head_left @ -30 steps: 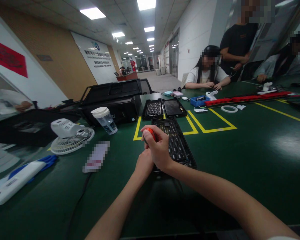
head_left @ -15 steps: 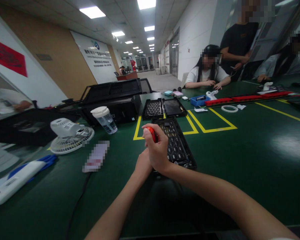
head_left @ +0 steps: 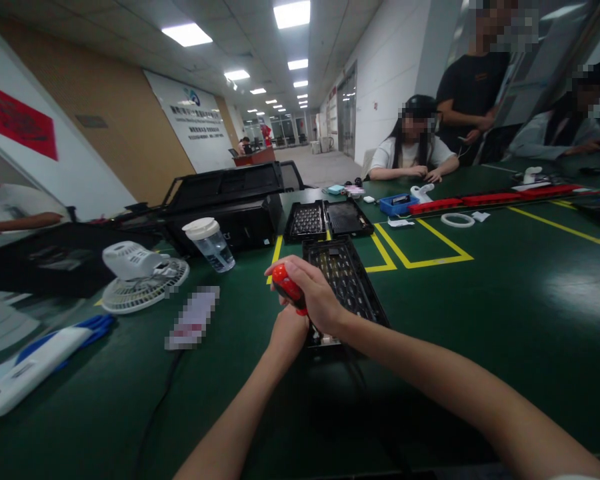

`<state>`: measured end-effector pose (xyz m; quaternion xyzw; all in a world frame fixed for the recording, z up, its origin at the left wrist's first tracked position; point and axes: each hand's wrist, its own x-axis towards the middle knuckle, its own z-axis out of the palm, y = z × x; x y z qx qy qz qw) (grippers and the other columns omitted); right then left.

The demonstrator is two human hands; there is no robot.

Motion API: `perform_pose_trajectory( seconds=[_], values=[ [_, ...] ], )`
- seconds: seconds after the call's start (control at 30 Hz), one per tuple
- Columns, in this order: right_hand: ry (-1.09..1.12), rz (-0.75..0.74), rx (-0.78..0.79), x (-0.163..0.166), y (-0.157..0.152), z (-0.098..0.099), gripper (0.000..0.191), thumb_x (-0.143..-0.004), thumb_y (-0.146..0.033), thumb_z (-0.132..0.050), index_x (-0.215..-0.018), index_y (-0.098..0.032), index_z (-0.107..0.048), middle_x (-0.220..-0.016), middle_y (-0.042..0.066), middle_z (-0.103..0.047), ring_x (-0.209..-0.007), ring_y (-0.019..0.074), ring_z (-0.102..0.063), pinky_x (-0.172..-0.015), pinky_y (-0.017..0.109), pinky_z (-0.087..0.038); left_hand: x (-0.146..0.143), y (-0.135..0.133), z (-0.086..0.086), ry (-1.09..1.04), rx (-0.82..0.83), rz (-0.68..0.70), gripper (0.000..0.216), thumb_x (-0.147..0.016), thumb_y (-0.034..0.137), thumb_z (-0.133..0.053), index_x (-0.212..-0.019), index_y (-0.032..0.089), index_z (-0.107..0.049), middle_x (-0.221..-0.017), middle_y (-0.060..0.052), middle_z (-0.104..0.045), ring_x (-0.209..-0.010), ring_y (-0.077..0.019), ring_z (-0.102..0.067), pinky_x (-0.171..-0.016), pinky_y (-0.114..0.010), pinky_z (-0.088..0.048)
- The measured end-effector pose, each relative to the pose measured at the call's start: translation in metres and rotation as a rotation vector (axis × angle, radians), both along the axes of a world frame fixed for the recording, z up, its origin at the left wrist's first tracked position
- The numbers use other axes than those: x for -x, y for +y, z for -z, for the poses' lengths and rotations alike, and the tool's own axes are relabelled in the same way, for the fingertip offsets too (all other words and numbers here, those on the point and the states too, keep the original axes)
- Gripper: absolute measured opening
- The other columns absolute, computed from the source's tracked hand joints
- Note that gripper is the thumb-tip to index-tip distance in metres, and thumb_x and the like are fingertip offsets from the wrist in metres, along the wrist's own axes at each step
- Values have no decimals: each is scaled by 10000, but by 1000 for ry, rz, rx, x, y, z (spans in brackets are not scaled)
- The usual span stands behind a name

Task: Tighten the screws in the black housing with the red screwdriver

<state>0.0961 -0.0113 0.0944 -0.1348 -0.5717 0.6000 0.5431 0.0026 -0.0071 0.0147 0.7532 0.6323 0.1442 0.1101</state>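
Observation:
My right hand is wrapped round the red and black handle of a screwdriver. The handle leans to the upper left, and its shaft is hidden. Just below and to the left is my left hand, at the near left edge of a black tool case; its fingers are hidden behind my right hand and the handle. Rows of small dark pieces fill the case, which lies flat on the green table. Small light parts show at its near end.
Beyond it lies an open black case. To the left are a clear cup, a white fan and a phone-like object with a cable. A blue tray and tape roll lie right. Several people are around the table.
My right hand has tilted and shifted slightly left and down, so more of the red handle shows. My left hand has moved down a little.

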Motion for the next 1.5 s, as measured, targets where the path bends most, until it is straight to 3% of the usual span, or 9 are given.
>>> perform_pose_trajectory(
  seconds=[0.17,0.37,0.47,0.57,0.73,1.03,1.17,1.33,1.5],
  values=[
    [-59,-538,47,-20,32,-6,233,-811,-325,-472,-922,-129,-530,-799,40,-563,-599,107,-560,-555,229,-444,3,6,13,8,-34,3,287,-849,220,-303,-1016,162,-529,-896,-81,-611,-814,-167,-583,-723,-254,-427],
    [-31,-994,-54,-16,67,-16,278,-670,-337,-604,-767,-119,-462,-864,124,-623,-822,241,-611,-744,407,-461,-1,6,8,9,-83,23,358,-824,177,-323,-1160,188,-448,-1070,-93,-581,-942,-185,-565,-793,-273,-424],
    [-23,-1205,-24,-6,74,-14,288,-677,-371,-543,-784,-149,-395,-834,134,-642,-633,229,-625,-536,385,-495,-3,7,4,52,-109,14,356,-808,159,-344,-1139,158,-476,-1044,-107,-590,-994,-197,-541,-847,-287,-407],
    [-9,-1322,8,0,74,-7,259,-699,-368,-447,-829,-160,-362,-665,77,-626,-371,151,-523,-310,249,-390,-4,8,3,72,-125,10,336,-795,142,-350,-1088,147,-513,-1027,-112,-590,-1030,-206,-517,-873,-300,-397],
    [32,-1222,57,3,64,-1,241,-683,-356,-421,-797,-144,-400,-497,-14,-495,-293,82,-374,-283,193,-299,-3,7,4,121,-124,8,303,-800,129,-322,-1001,144,-549,-1001,-112,-593,-1042,-212,-505,-872,-315,-399],
    [-12,-1000,39,-4,55,-1,291,-693,-406,-443,-744,-126,-498,-493,-18,-493,-296,66,-366,-275,179,-273,0,9,9,131,5,16,301,-803,140,-351,-1024,175,-553,-985,-88,-607,-1001,-208,-523,-838,-293,-401],
    [8,-910,-18,-7,49,-1,284,-734,-378,-420,-779,-118,-524,-512,-21,-498,-312,60,-378,-293,169,-272,-1,7,7,116,-24,-20,324,-816,159,-347,-1088,181,-522,-1035,-94,-589,-1041,-206,-497,-832,-266,-391],
    [-5,-771,-63,-10,39,-4,258,-769,-329,-394,-794,-112,-531,-533,-21,-501,-327,49,-382,-315,161,-278,-3,7,1,114,32,-41,278,-820,192,-368,-1032,180,-548,-975,-77,-601,-920,-192,-555,-733,-235,-412],
    [5,-622,-57,-12,32,-4,238,-779,-324,-401,-797,-120,-522,-547,-27,-504,-348,46,-400,-327,154,-276,-3,5,0,117,18,-15,263,-832,183,-345,-1009,183,-538,-956,-70,-599,-879,-175,-563,-728,-237,-408]
  ],
)
